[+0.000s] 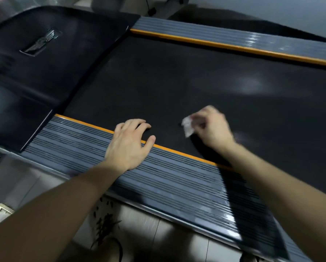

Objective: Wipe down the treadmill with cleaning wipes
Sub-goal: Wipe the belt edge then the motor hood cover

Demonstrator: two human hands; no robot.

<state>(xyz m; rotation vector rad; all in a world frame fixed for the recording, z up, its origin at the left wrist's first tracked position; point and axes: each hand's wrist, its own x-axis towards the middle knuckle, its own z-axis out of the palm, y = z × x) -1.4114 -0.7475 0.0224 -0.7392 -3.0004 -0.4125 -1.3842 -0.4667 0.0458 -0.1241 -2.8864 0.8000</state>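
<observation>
Two hands are down on the treadmill (167,95), seen from its long near side. At the far left the glossy black motor cover (50,69) carries a winged emblem (42,41). It looks out of reach from this stance.

Next comes the ribbed grey near rail (73,137), edged by an orange stripe (177,151). The left hand (128,144) lies flat there, fingers loosely spread and holding nothing. Its palm is on the ribs and its fingertips reach over the stripe onto the black belt (205,76). I'd say it is a prop, taking the person's weight as they lean in and perhaps steadying the belt.

Just right of it, the task's thing, a small crumpled white wipe (187,125), sits against the belt close to the near stripe. The right hand (213,127) pinches it, curled fingers bunching it into a pad so pressure lands on one spot. That hand is blurred, so exactly which fingers grip I cannot tell.

Further right the belt shows a pale sheen. Whether that is moisture or reflected light I can't say. Along the far edge runs the second grey rail (234,37) with its own orange stripe, well apart from both hands.
</observation>
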